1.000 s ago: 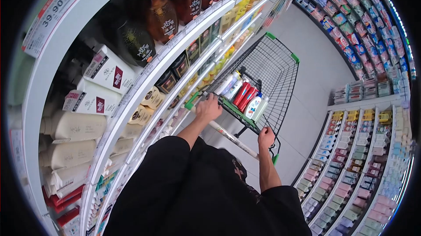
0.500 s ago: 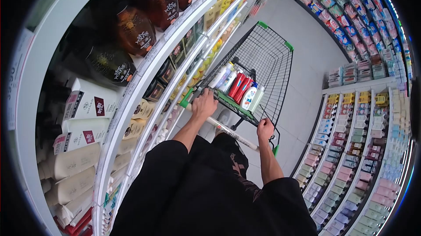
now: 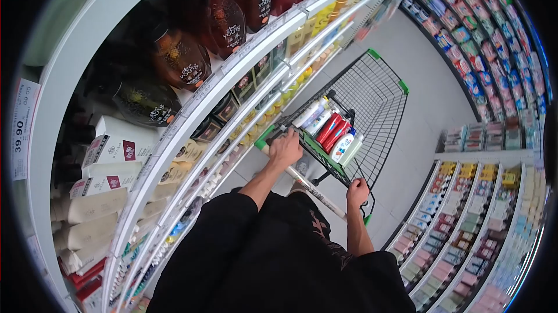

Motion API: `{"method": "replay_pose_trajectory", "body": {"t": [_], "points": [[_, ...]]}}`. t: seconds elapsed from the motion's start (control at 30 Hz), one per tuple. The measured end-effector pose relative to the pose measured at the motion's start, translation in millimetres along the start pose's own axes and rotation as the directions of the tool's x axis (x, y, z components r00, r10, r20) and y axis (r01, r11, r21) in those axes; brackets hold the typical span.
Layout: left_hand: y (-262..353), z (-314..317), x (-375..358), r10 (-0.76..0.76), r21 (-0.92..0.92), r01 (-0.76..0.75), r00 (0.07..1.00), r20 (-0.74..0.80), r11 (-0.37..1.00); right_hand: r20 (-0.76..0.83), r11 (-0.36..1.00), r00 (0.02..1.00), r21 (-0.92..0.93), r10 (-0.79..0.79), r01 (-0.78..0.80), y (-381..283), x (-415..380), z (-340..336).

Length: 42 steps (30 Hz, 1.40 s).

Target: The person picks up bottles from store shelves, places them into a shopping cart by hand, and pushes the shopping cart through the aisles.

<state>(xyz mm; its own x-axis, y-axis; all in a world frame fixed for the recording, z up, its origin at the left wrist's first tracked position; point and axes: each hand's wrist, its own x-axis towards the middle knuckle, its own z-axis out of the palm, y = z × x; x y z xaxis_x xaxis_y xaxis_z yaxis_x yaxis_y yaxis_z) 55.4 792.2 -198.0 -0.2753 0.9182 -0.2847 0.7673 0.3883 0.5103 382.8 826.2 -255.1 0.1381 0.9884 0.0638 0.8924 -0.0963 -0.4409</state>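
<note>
In the head view, a shopping cart (image 3: 381, 93) with black wire sides and green corners stands in front of me. My left hand (image 3: 286, 149) is closed over the cart's near edge, just beyond the pale handle bar (image 3: 318, 193). On the right side of that edge, my right hand (image 3: 357, 192) curls round the black frame. Several bottles lie at the near end of the cart between my hands: red bottles (image 3: 334, 131), a white bottle with a blue cap (image 3: 342, 147), a pale green one, and white ones to the left.
Close on my left, a curved-looking white shelf (image 3: 224, 60) holds dark shampoo bottles (image 3: 226, 19) and white bottles (image 3: 119, 149). A price tag (image 3: 24, 129) hangs at far left. To the right are shelves of small packages (image 3: 459, 214). Grey floor tiles (image 3: 375, 22) run ahead between the shelves.
The cart and both hands sit slightly lower and further right in view. More of the upper left shelf and its price tag shows. Both hands keep their hold on the cart.
</note>
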Motion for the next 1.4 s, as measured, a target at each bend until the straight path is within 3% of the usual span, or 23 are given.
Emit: {"method": "replay_pose_trajectory", "body": {"t": [0.17,0.43,0.5,0.6,0.67,0.7,0.77,0.83,0.9,1.0,1.03,1.07,1.1,1.2,1.33,1.4], "points": [[20.3,7.8,23.9,-0.004,-0.031,0.001,0.998,-0.069,1.0,0.046,1.0,0.999,-0.012,0.025,-0.024,0.4,33.4,-8.3],[64.4,16.8,57.5,-0.014,-0.171,-0.031,0.967,-0.254,0.985,0.021,0.996,0.996,0.031,-0.081,0.08,29.6,99.4,-5.1],[77.0,19.4,64.8,-0.026,-0.182,-0.022,0.966,-0.257,0.983,0.099,1.0,0.995,0.023,-0.02,0.017,36.6,115.9,-10.2],[90.6,19.8,73.2,-0.04,-0.226,-0.021,0.964,-0.264,0.974,0.109,0.997,0.992,0.052,-0.068,0.062,43.3,138.7,-13.8],[96.4,16.8,78.7,-0.046,-0.397,-0.031,0.982,-0.182,0.917,0.123,0.995,0.988,0.052,-0.095,0.089,46.1,151.6,-19.3],[98.5,12.4,79.3,-0.059,-0.393,-0.019,0.981,-0.187,0.919,0.152,0.994,0.982,0.045,-0.109,0.103,46.6,158.1,-23.0],[97.9,-0.8,75.3,-0.247,-0.653,0.023,0.935,-0.254,0.757,0.179,0.991,0.975,0.069,-0.129,0.118,46.4,169.8,-31.2],[79.3,-29.2,59.9,-0.227,-0.498,-0.054,0.844,-0.486,0.866,0.195,0.988,0.97,0.066,-0.147,0.137,53.5,180.2,-28.8],[76.2,-84.9,37.6,-0.37,-0.524,0.03,0.743,-0.558,0.851,0.255,0.992,0.959,0.017,-0.123,0.123,53.3,189.6,-34.4],[68.6,-157.1,5.0,-0.346,-0.409,0.01,0.551,-0.76,0.913,0.262,0.991,0.956,0.019,-0.13,0.129,53.3,200.7,-40.6],[69.5,-178.0,-6.1,-0.404,-0.465,0.012,0.517,-0.755,0.885,0.277,0.991,0.952,0.039,-0.131,0.125,53.5,204.4,-41.5],[76.3,-199.9,-17.7,-0.517,-0.536,0.12,0.502,-0.693,0.836,0.27,0.989,0.952,0.05,-0.144,0.136,58.1,207.7,-39.9],[74.4,-212.8,-18.1,-0.351,-0.388,-0.024,0.38,-0.856,0.921,0.271,0.987,0.949,0.063,-0.162,0.151,65.6,211.3,-38.2],[88.2,-254.3,-22.3,-0.293,-0.286,0.066,0.285,-0.913,0.956,0.289,0.984,0.942,0.094,-0.169,0.148,71.7,220.2,-36.9],[72.7,-283.8,-9.3,-0.318,-0.312,0.067,0.247,-0.915,0.948,0.272,0.976,0.939,0.111,-0.212,0.188,84.4,229.3,-33.2],[59.5,-300.1,-4.3,-0.516,-0.493,0.152,0.263,-0.815,0.856,0.256,0.972,0.939,0.125,-0.228,0.201,87.7,235.3,-30.9]]}}
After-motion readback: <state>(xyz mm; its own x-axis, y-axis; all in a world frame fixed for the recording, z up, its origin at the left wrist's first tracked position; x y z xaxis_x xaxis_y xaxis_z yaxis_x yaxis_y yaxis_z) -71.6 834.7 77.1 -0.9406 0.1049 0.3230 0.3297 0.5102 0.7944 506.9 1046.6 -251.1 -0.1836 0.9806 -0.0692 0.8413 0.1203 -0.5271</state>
